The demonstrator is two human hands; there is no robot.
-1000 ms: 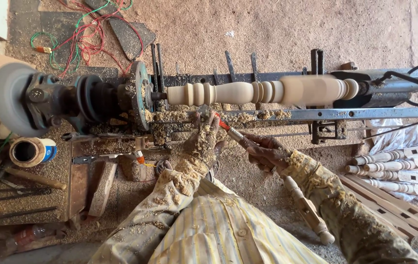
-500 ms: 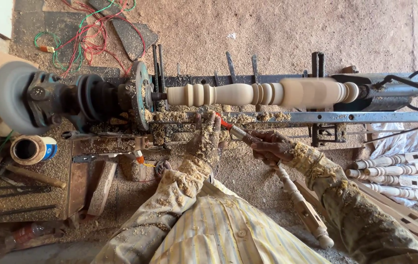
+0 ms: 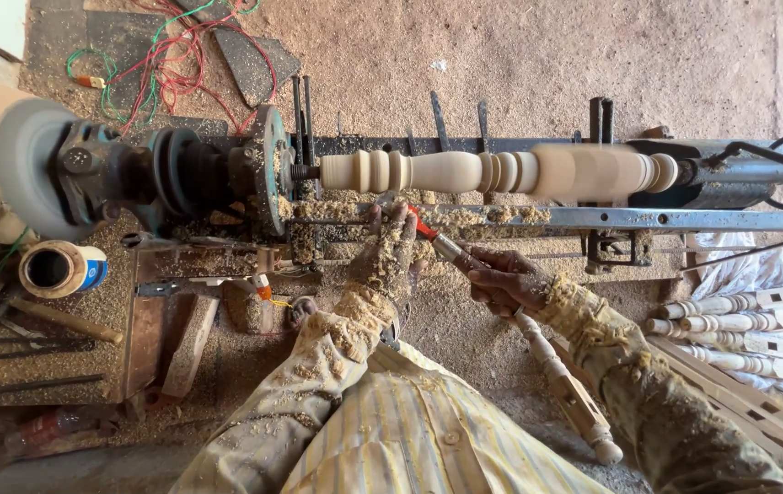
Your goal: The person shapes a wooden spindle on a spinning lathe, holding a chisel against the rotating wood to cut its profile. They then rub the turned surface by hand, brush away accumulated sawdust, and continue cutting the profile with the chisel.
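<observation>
Closest to me, my sawdust-caked sleeves run up to both hands. My right hand [image 3: 509,282] is closed around the handle of the turning chisel [image 3: 442,245], fingers wrapped tight, and just below those fingers a finished turned spindle [image 3: 563,382] lies slanted on the ground. My left hand [image 3: 390,254] sits ahead of it, fingers curled down over the blade near its red ferrule, pressing it onto the tool rest [image 3: 611,218], which is heaped with shavings right at my fingertips.

Just beyond my fingertips the workpiece [image 3: 492,171] is mounted between the lathe's centres. I judge the shaping well along: beads and coves are already cut towards the left end and in the middle, above my left fingers, while the thick stretch further right of my right hand looks plain and still to be worked. The chisel tip is near the wood; I cannot tell whether it touches.

Far right of my hands lies a pile of finished spindles [image 3: 739,334].
</observation>
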